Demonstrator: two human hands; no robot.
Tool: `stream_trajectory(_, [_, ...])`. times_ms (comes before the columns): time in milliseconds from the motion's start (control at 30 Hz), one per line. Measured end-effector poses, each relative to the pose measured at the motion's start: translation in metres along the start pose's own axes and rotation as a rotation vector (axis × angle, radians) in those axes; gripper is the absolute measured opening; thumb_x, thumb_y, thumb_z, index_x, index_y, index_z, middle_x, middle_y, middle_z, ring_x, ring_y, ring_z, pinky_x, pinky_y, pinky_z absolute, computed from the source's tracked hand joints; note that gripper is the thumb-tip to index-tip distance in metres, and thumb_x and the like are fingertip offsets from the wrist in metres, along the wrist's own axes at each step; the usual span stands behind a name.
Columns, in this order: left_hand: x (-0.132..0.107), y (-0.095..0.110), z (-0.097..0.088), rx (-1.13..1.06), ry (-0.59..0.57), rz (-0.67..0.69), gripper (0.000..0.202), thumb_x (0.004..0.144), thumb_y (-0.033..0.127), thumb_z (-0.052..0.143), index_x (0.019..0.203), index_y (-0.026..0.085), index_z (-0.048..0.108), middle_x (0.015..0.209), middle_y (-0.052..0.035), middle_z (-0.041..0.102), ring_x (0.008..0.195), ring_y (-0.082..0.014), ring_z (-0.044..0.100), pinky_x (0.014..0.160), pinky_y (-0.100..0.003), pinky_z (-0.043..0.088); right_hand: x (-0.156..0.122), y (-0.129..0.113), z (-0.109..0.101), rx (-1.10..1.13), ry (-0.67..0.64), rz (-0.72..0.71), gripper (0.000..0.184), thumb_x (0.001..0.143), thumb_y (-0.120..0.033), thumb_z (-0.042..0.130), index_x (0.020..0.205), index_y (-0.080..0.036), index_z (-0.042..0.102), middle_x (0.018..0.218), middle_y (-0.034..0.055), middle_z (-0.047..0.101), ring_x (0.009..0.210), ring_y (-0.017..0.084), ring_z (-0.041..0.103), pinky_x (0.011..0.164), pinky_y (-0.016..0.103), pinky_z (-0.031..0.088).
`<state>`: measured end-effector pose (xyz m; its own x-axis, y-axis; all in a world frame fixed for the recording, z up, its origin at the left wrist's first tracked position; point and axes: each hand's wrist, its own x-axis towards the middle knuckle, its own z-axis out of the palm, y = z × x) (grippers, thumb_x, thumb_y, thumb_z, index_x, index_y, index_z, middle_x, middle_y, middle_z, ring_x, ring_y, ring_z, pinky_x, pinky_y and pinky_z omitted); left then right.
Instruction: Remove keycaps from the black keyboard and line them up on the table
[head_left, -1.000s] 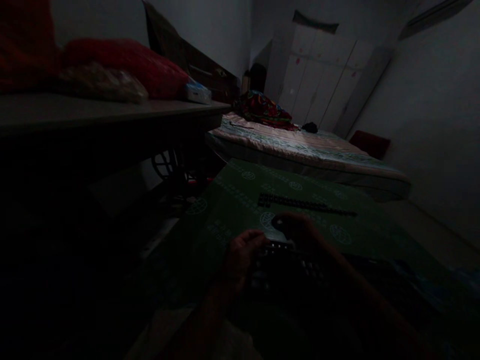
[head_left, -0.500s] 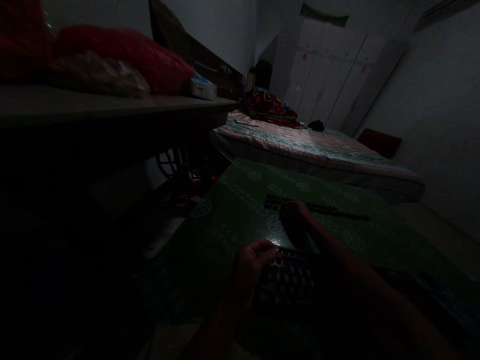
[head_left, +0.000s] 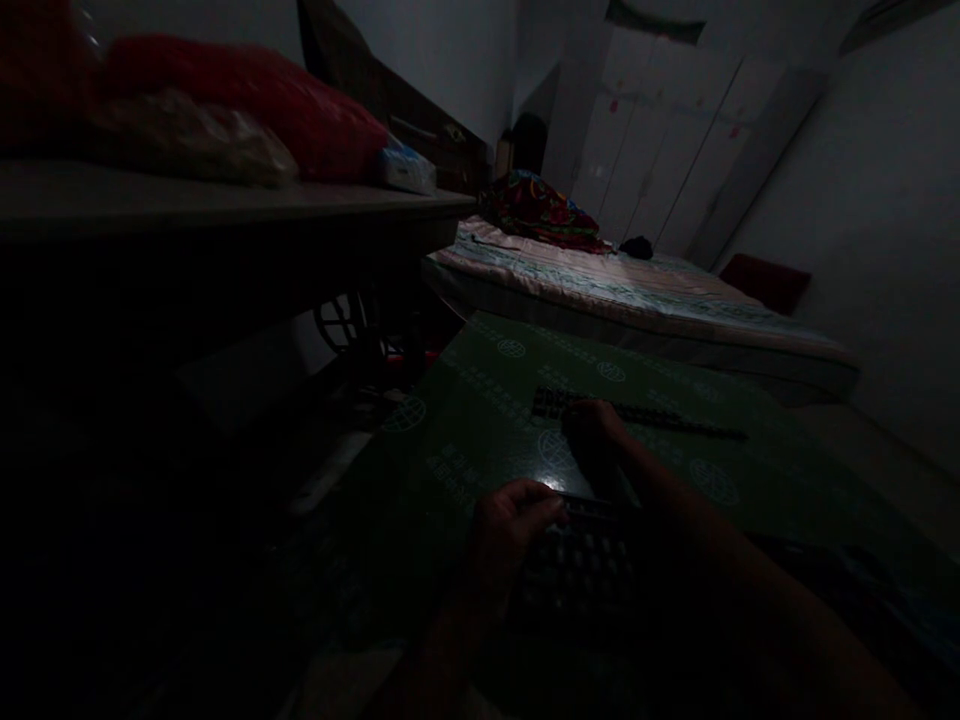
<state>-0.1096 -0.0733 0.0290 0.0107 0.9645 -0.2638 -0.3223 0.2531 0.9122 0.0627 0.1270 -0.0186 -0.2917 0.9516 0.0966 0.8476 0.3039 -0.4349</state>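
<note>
In the dim light a dark keyboard (head_left: 581, 570) lies on the green table in front of me, its lower part lost in shadow. My left hand (head_left: 510, 520) is closed at the keyboard's far left corner, thumb and fingers pinched on its edge. Beyond it, my right hand (head_left: 596, 425) reaches to the left part of a long band of small dark keycaps (head_left: 660, 415) laid out in rows. The right fingers are curled together at these pieces; what lies between the fingertips is too dark to make out.
The green tabletop (head_left: 480, 400) carries pale globe prints. Dark folded-looking material (head_left: 840, 570) lies at its right. A mattress (head_left: 637, 290) with a patterned blanket (head_left: 544, 212) stands behind. At left, a raised wooden top (head_left: 247, 205) holds a red bag (head_left: 300, 105).
The view has shifted slightly, moving the scene a little to the right. Both hands stay at nearly the same places, the left at the keyboard corner, the right at the keycaps.
</note>
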Motion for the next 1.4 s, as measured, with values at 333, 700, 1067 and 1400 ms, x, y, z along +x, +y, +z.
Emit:
stream_trajectory(333, [-0.0017, 0.0019, 0.0009, 0.004, -0.007, 0.006, 0.014, 0.062, 0.025, 0.066, 0.069, 0.014, 0.062, 0.061, -0.0009, 0.064, 0.053, -0.0107, 0.055, 0.056, -0.022, 0.039, -0.0019, -0.0013, 0.0000, -0.006, 0.024, 0.015, 0.025, 0.071, -0.027, 0.053, 0.089, -0.019, 0.069, 0.082, 0.0022, 0.070, 0.075, 0.017, 0.062, 0.057, 0.019, 0.041])
stream_trajectory(700, [0.0006, 0.0007, 0.0007, -0.003, 0.000, 0.004, 0.014, 0.060, 0.025, 0.066, 0.066, 0.014, 0.062, 0.059, -0.0005, 0.064, 0.052, -0.0107, 0.054, 0.055, -0.022, 0.039, 0.0011, 0.0039, 0.0048, 0.004, 0.040, 0.025, 0.026, 0.070, -0.029, 0.055, 0.091, -0.020, 0.068, 0.080, 0.0012, 0.070, 0.074, 0.017, 0.062, 0.057, 0.019, 0.041])
stream_trajectory(1067, [0.0029, 0.0008, -0.0019, 0.042, -0.035, 0.013, 0.015, 0.060, 0.027, 0.067, 0.068, 0.014, 0.062, 0.061, -0.0014, 0.065, 0.054, -0.0118, 0.055, 0.055, -0.022, 0.040, 0.0015, 0.0075, 0.0058, 0.051, 0.044, 0.005, 0.025, 0.071, -0.028, 0.055, 0.090, -0.020, 0.068, 0.084, 0.0025, 0.070, 0.075, 0.018, 0.062, 0.060, 0.021, 0.043])
stream_trajectory(1400, [0.0044, -0.0024, -0.0040, 0.020, -0.025, 0.010, 0.017, 0.061, 0.029, 0.067, 0.070, 0.015, 0.063, 0.062, -0.0004, 0.065, 0.054, -0.0113, 0.056, 0.055, -0.022, 0.040, -0.0057, 0.0009, -0.0017, 0.149, 0.131, 0.018, 0.025, 0.073, -0.031, 0.054, 0.088, -0.015, 0.068, 0.081, 0.0036, 0.069, 0.072, 0.016, 0.061, 0.061, 0.020, 0.043])
